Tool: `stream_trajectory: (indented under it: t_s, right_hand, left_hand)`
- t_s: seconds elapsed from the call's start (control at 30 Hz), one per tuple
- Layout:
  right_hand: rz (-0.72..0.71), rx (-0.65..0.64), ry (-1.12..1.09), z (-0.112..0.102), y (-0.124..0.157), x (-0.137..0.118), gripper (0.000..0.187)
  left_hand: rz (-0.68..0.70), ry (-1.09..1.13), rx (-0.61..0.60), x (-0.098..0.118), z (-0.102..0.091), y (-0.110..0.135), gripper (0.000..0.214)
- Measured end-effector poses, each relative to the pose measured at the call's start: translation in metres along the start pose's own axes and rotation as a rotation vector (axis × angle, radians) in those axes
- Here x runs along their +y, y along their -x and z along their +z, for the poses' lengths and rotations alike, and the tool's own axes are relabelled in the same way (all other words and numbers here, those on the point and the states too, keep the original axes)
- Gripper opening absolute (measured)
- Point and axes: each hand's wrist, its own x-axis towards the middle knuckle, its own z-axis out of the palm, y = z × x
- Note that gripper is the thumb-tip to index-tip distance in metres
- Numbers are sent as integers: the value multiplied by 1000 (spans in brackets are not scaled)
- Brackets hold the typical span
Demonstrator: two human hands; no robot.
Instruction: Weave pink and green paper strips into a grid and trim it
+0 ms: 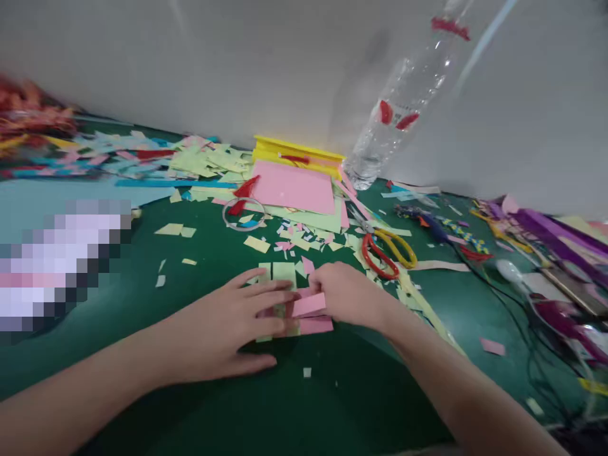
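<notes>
My left hand (247, 316) lies flat with its fingers spread over green and pink paper strips that cross each other on the green table. Under those fingers, much of the green strips (284, 273) is hidden. Close beside it, my right hand (344, 291) has its fingers curled and pinches a pink paper strip (310, 305) at its right end. Just below that, another pink strip (317, 325) lies across the green ones. Small paper scraps (285, 240) are scattered just beyond both hands.
Scissors with red and yellow handles (387, 253) lie beyond my right hand. Pink paper sheets (294, 185), a clear ring (244, 214) and a tilted plastic bottle (403, 107) are at the back. Cords and purple strips (546, 228) lie right; a pixelated object (61, 266) lies left.
</notes>
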Motion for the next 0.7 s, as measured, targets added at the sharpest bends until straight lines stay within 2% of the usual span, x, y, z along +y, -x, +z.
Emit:
stream_trajectory:
  t_s: [0.17, 0.27, 0.4, 0.5, 0.6, 0.7]
  right_hand:
    - [-1, 5, -57, -3, 3, 11, 20]
    - [24, -91, -186, -6, 6, 12, 24]
    - [-132, -191, -376, -8, 9, 9, 39]
    - [-294, -124, -373, -6, 8, 7, 31]
    - [-437, 18, -240, -3, 5, 6, 17]
    - [-533, 95, -95, 1, 3, 9, 11]
  left_hand:
    - [0, 4, 33, 1, 0, -4, 36]
    - [0, 10, 37, 0, 0, -4, 35]
    - [-7, 24, 45, 0, 0, -3, 37]
    - [-10, 21, 42, 0, 1, -3, 40]
    - [-26, 49, 32, 0, 2, -2, 42]
    - [-40, 62, 31, 0, 2, -2, 39]
